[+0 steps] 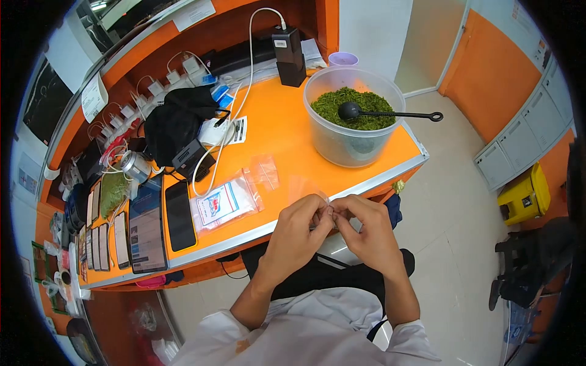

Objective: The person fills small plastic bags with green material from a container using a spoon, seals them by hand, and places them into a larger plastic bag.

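Note:
My left hand and my right hand meet at the table's front edge, fingertips pinched together. Between them is a small clear plastic bag, mostly hidden by the fingers. Just beyond my left hand, more thin clear plastic lies on the orange table. A pack of clear zip bags with a printed label rests to the left, with a loose small clear bag behind it. Behind my right hand stands a translucent bucket of shredded green leaf. A black long-handled scoop lies across it.
Left on the orange table are a phone, a tablet, several more phones, a black cloth bag and a white cable. A black box-shaped device and purple cup stand at the back.

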`<control>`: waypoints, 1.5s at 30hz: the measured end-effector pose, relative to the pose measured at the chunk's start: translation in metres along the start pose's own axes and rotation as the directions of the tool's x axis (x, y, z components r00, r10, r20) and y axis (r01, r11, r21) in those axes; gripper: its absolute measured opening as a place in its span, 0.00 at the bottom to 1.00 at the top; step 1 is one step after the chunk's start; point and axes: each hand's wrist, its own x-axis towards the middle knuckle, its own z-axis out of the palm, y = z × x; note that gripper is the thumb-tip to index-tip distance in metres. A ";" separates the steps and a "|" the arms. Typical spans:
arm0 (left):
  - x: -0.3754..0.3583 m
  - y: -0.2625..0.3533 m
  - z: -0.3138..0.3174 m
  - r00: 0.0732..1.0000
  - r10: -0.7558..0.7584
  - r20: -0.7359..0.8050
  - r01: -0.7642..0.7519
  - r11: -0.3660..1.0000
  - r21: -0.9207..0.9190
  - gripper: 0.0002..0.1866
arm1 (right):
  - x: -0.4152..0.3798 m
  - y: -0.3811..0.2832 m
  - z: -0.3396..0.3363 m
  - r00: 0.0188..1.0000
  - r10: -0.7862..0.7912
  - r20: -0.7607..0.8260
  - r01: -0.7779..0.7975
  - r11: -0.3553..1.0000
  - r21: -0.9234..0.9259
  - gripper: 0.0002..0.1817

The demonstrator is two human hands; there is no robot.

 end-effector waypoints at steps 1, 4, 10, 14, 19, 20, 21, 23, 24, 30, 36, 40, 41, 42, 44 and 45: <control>0.000 0.000 0.000 0.999 0.054 0.004 -0.054 0.997 0.047 0.06 | -0.001 -0.002 0.000 1.000 0.030 -0.004 -0.030 0.999 0.017 0.08; 0.004 -0.005 0.001 0.985 0.172 -0.009 -0.170 0.980 0.102 0.06 | -0.004 -0.003 0.003 0.998 0.022 -0.058 -0.022 1.000 -0.001 0.07; -0.001 -0.004 0.008 0.984 0.163 -0.074 -0.152 0.979 0.133 0.06 | -0.006 0.007 0.013 0.931 -0.185 -0.316 0.095 0.955 -0.281 0.08; 0.002 -0.010 0.013 0.978 0.154 -0.140 -0.132 0.980 0.149 0.08 | 0.003 0.005 0.009 0.942 -0.262 -0.208 0.200 0.939 -0.279 0.10; 0.000 -0.010 0.008 0.987 0.135 -0.091 -0.115 0.974 0.195 0.08 | 0.002 0.009 0.004 0.982 -0.065 -0.179 0.035 0.986 -0.163 0.10; 0.000 -0.009 0.006 0.996 0.073 -0.059 -0.059 0.975 0.213 0.08 | 0.003 0.007 0.000 0.974 0.033 -0.226 -0.056 0.994 -0.097 0.10; 0.002 -0.008 0.006 0.996 0.075 -0.057 -0.061 0.975 0.213 0.08 | 0.004 0.006 -0.003 0.969 0.036 -0.243 -0.060 0.994 -0.092 0.10; 0.006 -0.007 0.005 0.954 0.255 -0.156 -0.241 0.965 0.105 0.09 | 0.003 0.005 -0.011 0.954 0.185 -0.237 -0.156 0.978 0.135 0.10; 0.007 -0.007 0.005 0.953 0.258 -0.158 -0.244 0.964 0.103 0.09 | 0.003 0.005 -0.016 0.925 0.325 -0.195 -0.243 0.903 0.353 0.11; 0.001 -0.017 0.006 0.984 -0.174 -0.049 0.120 0.830 -0.545 0.11 | -0.006 0.007 -0.041 0.957 0.287 -0.041 -0.226 0.825 0.518 0.08; 0.002 -0.014 0.011 0.983 -0.139 -0.116 0.046 0.813 -0.580 0.12 | 0.000 0.008 -0.037 0.981 0.179 -0.079 -0.133 0.908 0.397 0.11; 0.003 -0.015 0.012 0.985 -0.139 -0.107 0.062 0.847 -0.527 0.14 | 0.002 0.005 -0.037 0.997 0.072 -0.010 -0.068 0.972 0.224 0.20; 0.001 -0.019 0.009 0.986 -0.133 -0.096 0.069 0.866 -0.496 0.15 | 0.002 0.004 -0.039 0.997 0.073 -0.013 -0.068 0.972 0.223 0.20; 0.001 -0.023 0.005 0.988 -0.127 -0.086 0.073 0.883 -0.464 0.16 | 0.002 0.002 -0.042 0.997 0.081 -0.012 -0.077 0.978 0.193 0.22; 0.004 -0.028 -0.001 0.989 -0.100 -0.112 0.045 0.909 -0.415 0.18 | 0.004 -0.001 -0.044 0.996 0.087 -0.005 -0.085 0.983 0.160 0.24; 0.005 -0.029 -0.005 0.988 -0.075 -0.134 0.022 0.932 -0.362 0.19 | 0.005 -0.004 -0.044 0.998 0.069 0.001 -0.068 0.989 0.130 0.25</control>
